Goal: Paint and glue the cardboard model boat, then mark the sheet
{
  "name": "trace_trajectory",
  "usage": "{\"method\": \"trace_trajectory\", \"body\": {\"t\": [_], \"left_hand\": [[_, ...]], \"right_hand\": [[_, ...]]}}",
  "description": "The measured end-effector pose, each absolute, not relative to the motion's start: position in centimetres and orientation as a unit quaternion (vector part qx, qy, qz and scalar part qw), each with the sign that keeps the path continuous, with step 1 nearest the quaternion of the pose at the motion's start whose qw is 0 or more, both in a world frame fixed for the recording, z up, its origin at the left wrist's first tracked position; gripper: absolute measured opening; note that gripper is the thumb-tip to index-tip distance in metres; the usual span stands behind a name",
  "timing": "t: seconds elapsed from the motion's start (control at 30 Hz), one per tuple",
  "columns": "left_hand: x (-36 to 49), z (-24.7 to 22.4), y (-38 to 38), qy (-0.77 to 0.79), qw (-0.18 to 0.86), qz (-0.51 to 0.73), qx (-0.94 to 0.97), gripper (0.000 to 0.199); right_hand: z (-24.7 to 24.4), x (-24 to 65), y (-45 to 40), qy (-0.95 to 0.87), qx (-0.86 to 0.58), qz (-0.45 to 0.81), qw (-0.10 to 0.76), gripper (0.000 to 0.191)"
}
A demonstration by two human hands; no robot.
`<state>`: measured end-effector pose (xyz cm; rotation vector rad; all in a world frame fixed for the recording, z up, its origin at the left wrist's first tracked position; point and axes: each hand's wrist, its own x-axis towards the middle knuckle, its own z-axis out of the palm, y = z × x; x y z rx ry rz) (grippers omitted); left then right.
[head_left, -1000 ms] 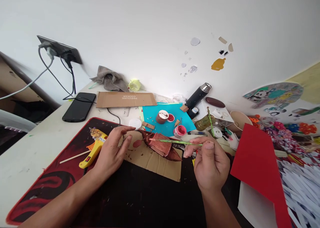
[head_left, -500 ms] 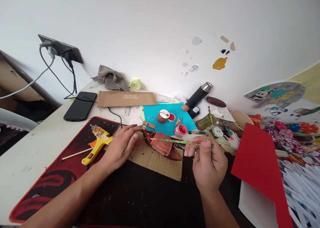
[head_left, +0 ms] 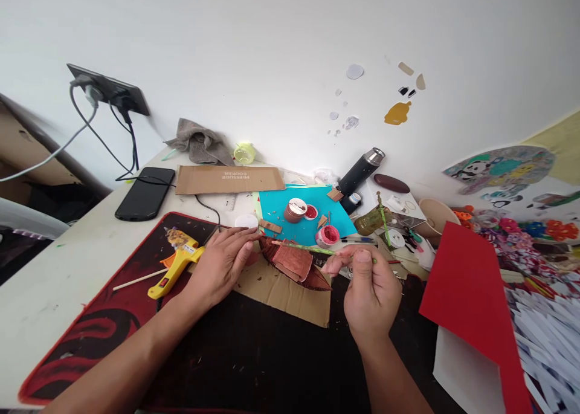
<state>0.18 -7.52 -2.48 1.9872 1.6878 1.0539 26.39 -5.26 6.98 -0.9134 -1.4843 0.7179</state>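
Note:
A reddish-brown painted boat-shaped cardboard piece (head_left: pixel 292 263) lies on a flat cardboard sheet (head_left: pixel 281 302). My left hand (head_left: pixel 223 260) rests at its left end, fingers together over the tip; whether they pinch it is hidden. Between the thumb and fingers of my right hand (head_left: pixel 369 287) is a thin green brush (head_left: pixel 312 249), its tip over the upper left part of the boat piece. Behind it, on a blue sheet (head_left: pixel 276 199), stand a brown paint jar (head_left: pixel 294 211) and an open pink-red paint jar (head_left: pixel 328 236).
A yellow glue gun (head_left: pixel 174 272) and a stick lie left of my left hand. A phone (head_left: pixel 145 192), a cardboard strip (head_left: pixel 226 179) and a grey cloth (head_left: pixel 199 142) are farther back. A black flask (head_left: pixel 360 173) leans at the wall; red paper (head_left: pixel 471 299) stands right.
My right hand has moved slightly left and up with the brush, whose tip has shifted towards the boat piece's upper left edge. My left hand has barely moved.

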Motion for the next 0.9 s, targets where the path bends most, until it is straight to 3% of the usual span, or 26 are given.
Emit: {"method": "trace_trajectory", "body": {"t": [0.9], "left_hand": [[0.3,-2.4,-7.38,0.609,0.169,0.33,0.701,0.062]], "right_hand": [[6.87,26.27,-4.98,-0.646,-0.391,0.308,0.578,0.034]]}}
